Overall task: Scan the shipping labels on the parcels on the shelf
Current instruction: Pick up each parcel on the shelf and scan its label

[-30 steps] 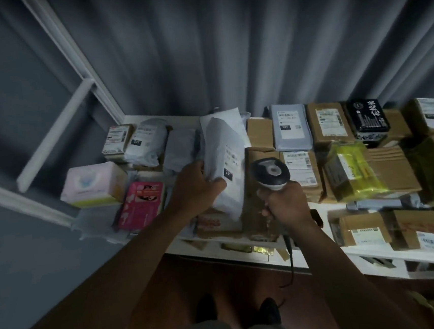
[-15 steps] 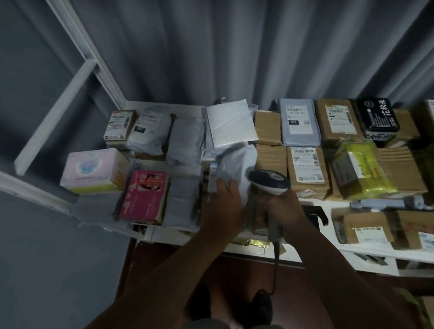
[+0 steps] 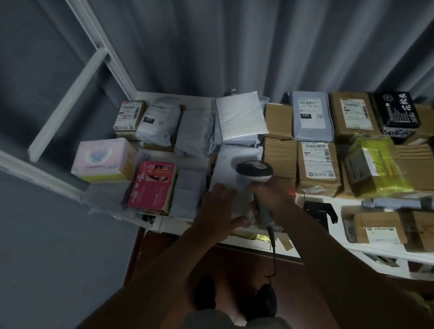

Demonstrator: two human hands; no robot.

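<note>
A white shelf [image 3: 317,203] is packed with parcels. My right hand [image 3: 272,196] grips a handheld barcode scanner [image 3: 255,170], its head over a white poly mailer [image 3: 227,174] lying flat near the shelf's front. My left hand [image 3: 219,212] rests on the mailer's near edge with fingers spread, thumb out toward the scanner grip. A red scan dot [image 3: 291,191] glows on the front of a brown box just right of my right hand. Another white mailer [image 3: 240,117] lies behind.
Brown boxes with labels [image 3: 316,162], a grey mailer marked 231 [image 3: 310,115], a black packet [image 3: 397,112] and a yellow-wrapped parcel [image 3: 375,167] fill the right side. A pink box [image 3: 154,186] and a tissue box [image 3: 104,159] sit left. A lower shelf [image 3: 378,252] holds more boxes; grey curtain behind.
My left hand has laid the white mailer it held upright down onto the shelf and now rests flat on it. The scanner has moved up over the mailer.
</note>
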